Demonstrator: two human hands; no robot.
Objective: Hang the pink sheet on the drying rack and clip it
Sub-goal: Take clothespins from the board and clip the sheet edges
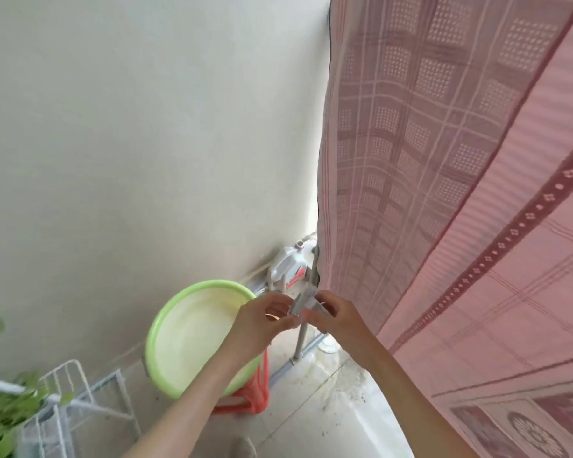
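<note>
Pink sheet draped over rack, filling right of view, hanging edge just right of both hands. Left hand and right hand pinch pale clothes clip together between fingertips. Right hand nearer sheet edge.

Tiled floor carries a red stool and white jug.

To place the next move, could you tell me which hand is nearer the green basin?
Left. The left hand overlaps the green basin rim; the right hand is further right.
</note>
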